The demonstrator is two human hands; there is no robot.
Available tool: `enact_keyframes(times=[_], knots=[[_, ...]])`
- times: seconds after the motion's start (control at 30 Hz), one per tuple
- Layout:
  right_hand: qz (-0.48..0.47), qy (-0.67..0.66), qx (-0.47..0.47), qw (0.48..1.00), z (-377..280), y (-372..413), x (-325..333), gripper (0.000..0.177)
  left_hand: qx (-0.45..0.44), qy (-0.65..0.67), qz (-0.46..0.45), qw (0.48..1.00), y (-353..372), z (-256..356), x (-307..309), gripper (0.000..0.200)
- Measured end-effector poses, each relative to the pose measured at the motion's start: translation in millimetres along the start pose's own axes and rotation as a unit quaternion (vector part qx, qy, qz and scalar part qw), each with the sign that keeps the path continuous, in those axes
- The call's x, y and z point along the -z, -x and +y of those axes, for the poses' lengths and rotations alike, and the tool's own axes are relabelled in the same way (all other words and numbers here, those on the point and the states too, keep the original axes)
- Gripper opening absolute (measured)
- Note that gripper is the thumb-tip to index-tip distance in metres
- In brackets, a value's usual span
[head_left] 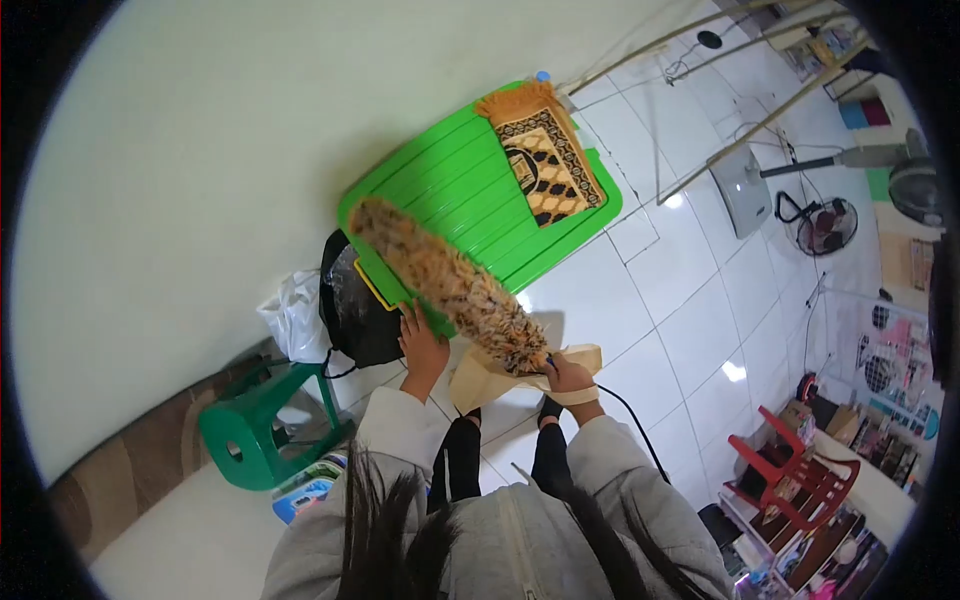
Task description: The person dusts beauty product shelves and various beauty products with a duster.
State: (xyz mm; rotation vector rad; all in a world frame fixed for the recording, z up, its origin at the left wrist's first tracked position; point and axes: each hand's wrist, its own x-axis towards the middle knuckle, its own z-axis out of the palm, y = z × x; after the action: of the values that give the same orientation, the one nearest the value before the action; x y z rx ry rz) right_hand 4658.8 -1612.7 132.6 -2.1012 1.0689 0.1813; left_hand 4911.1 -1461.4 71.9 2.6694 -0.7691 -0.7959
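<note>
A long, fluffy brown duster (pixel 450 285) slants over the near part of a green ribbed lid (pixel 440 180). My right hand (pixel 570 380) is closed round the duster's handle end. My left hand (pixel 424 345) rests at the lid's near left edge with its fingers spread, beside a yellow handle (pixel 372 285). On the lid's far right part lies a patterned, fringed mat (pixel 550 165). A beige cloth or bag (pixel 480 385) is below the duster, near my right hand.
Left of the lid are a black bag (pixel 370 325), a white plastic bag (pixel 298 315) and a green stool (pixel 250 430). A red chair (pixel 793 468) stands at the lower right, fans (pixel 827 226) at the right. Long poles (pixel 760 125) cross the upper right.
</note>
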Motion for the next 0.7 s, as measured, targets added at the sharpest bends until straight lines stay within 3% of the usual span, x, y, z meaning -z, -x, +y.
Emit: enact_keyframes(times=[0.1, 0.2, 0.27, 0.33, 0.37, 0.47, 0.57, 0.7], knots=[[0.102, -0.036, -0.054, 0.993, 7, 2, -34, 0.032, 0.011, -0.023, -0.008, 1.000, 5, 10, 1, 0.093], [0.171, -0.125, -0.205, 0.956, 8, -10, -41, 0.036, 0.036, -0.038, -0.003, 0.999, 1, 19, -5, 0.094], [0.205, -0.172, -0.201, 0.942, 10, -13, -37, 0.039, 0.086, -0.047, -0.018, 0.995, -3, 36, 0, 0.095], [0.185, -0.186, -0.192, 0.946, 8, -5, -24, 0.040, 0.036, 0.012, -0.022, 0.999, -3, 59, 15, 0.093], [0.216, -0.178, -0.144, 0.949, 14, 0, -31, 0.037, 0.012, 0.041, -0.027, 0.999, -2, 69, 21, 0.092], [0.185, -0.205, -0.120, 0.954, 7, 23, -18, 0.031, -0.132, 0.095, 0.017, 0.986, -8, 78, 4, 0.089], [0.264, -0.247, -0.094, 0.928, -1, 44, -4, 0.025, -0.256, 0.138, 0.030, 0.956, -1, 102, 6, 0.086], [0.355, -0.276, -0.102, 0.887, -14, 79, 42, 0.018, -0.295, 0.174, -0.012, 0.939, 26, 154, 36, 0.083]])
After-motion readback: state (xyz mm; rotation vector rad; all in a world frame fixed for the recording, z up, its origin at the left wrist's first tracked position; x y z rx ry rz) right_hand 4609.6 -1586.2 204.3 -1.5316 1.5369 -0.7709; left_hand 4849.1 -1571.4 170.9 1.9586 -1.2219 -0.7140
